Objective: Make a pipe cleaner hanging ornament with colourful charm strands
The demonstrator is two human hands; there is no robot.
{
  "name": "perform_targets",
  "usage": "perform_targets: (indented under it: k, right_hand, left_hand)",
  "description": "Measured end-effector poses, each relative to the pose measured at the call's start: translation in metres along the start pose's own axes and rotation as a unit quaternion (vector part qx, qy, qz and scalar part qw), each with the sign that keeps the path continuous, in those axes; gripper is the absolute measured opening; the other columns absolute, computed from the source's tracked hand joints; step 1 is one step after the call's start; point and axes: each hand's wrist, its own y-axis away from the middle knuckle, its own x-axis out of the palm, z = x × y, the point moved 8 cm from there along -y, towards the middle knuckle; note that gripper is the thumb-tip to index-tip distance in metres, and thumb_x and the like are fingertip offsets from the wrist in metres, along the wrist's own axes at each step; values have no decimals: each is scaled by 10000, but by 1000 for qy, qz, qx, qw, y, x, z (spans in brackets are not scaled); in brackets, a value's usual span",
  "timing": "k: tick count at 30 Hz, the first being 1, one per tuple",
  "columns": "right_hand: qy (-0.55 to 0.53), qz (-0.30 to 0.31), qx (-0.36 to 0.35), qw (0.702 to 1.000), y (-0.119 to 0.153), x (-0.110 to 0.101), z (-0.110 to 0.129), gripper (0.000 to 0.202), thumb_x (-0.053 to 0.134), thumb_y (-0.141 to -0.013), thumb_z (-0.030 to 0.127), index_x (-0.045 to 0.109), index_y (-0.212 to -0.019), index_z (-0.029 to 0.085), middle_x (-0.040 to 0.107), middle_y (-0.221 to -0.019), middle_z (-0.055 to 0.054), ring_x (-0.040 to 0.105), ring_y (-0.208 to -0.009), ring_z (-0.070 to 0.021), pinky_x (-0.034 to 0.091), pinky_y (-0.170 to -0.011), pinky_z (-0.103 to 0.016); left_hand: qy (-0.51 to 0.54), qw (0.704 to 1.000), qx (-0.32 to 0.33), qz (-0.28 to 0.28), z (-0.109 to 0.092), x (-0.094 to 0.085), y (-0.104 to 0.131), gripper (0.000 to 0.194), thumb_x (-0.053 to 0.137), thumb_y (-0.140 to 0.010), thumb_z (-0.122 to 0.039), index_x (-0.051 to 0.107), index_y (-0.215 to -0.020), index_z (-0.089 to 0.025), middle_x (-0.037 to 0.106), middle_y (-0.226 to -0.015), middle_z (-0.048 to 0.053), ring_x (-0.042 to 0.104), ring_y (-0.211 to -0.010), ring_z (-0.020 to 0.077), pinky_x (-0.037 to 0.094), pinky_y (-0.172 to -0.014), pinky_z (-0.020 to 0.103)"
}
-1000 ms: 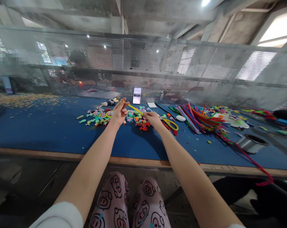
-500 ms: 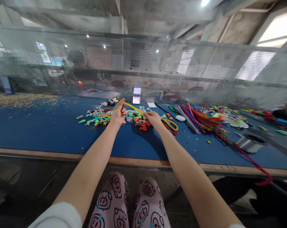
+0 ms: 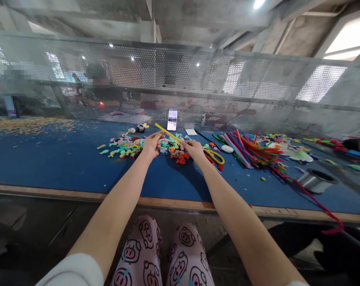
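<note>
By the right hand point(image 3: 193, 149), thumb and fingers drawn together, a yellow rod point(image 3: 171, 134) is pinched at its nearer end. It is met partway by the half-curled fingers of the left hand point(image 3: 153, 145); whether it is gripped there cannot be told. It is held above small coloured pieces point(image 3: 168, 147), nearer the tabletop's point(image 3: 63, 167) far edge. Two-handed working of the rod seems in hand; a steady right pinch appears called for.

A stem point(image 3: 171, 134) is hovering over a pile point(image 3: 172, 148), a bundle point(image 3: 247, 147) lying right, a phone point(image 3: 172, 119) apparently leaning on far mesh point(image 3: 186, 77).
</note>
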Motion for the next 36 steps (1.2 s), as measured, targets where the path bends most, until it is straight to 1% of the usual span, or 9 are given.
perform_targets:
  k: [3,6,9,15,20,24,32,34,36]
  right_hand:
    - [9,5,-15,1000,2,1,4,371,617,-713,533,646,-624,174,495,-528,19,451,-571,-134,339,-558,-268]
    - [-7,-12,-11,1000,2,-1,3,348,609,-725,500,673,-653,166,545,-553,10,461,-577,-133,347,-561,-264]
    - [-9,-13,-16,1000,1,-1,2,334,617,-718,481,689,-655,161,583,-580,1,484,-599,-138,359,-573,-262]
    - [-26,1,-20,999,0,5,0,332,654,-690,479,718,-699,153,624,-618,-11,528,-626,-152,401,-589,-272]
    - [-32,8,-20,999,1,8,0,301,685,-687,446,740,-732,154,662,-652,-22,573,-654,-159,450,-632,-279]
    - [-48,14,-7,999,0,8,-3,299,700,-684,434,753,-754,149,668,-658,-17,575,-649,-148,454,-646,-274]
    - [-78,14,22,997,-7,6,-19,338,725,-641,483,710,-691,149,590,-590,15,473,-571,-114,391,-573,-257]
    - [-75,14,24,997,-8,6,-21,341,720,-638,484,707,-695,149,588,-595,15,463,-568,-112,382,-559,-256]
    - [-61,14,28,998,-8,5,-22,338,715,-645,484,710,-699,150,564,-569,21,452,-555,-113,373,-545,-257]
  left_hand:
    - [-84,996,13,36,4,8,3,274,866,-665,-335,768,-845,-153,701,-714,27,384,-448,32,267,-406,186]
    - [-155,983,49,90,5,18,7,280,860,-652,-347,786,-838,-151,696,-686,36,390,-470,51,277,-422,196]
    - [-189,973,71,113,6,22,9,266,842,-662,-372,790,-796,-148,709,-707,59,414,-495,72,289,-434,208]
    - [-186,975,90,87,1,18,8,261,803,-712,-414,775,-733,-155,704,-728,67,404,-494,74,283,-439,220]
    - [-166,980,85,70,0,15,7,323,852,-654,-445,761,-711,-140,686,-685,59,396,-470,66,244,-423,228]
    - [-139,985,68,76,4,15,4,336,874,-627,-437,765,-734,-138,661,-643,44,387,-470,60,250,-424,217]
    - [-120,986,49,108,8,23,9,327,887,-631,-404,777,-792,-142,650,-684,32,384,-497,56,241,-423,207]
    - [-117,987,63,88,3,21,10,320,882,-643,-399,780,-808,-145,587,-607,-3,380,-490,59,242,-431,214]
    - [-108,991,74,43,-2,15,9,317,878,-651,-398,782,-829,-154,514,-543,-36,374,-482,63,255,-440,219]
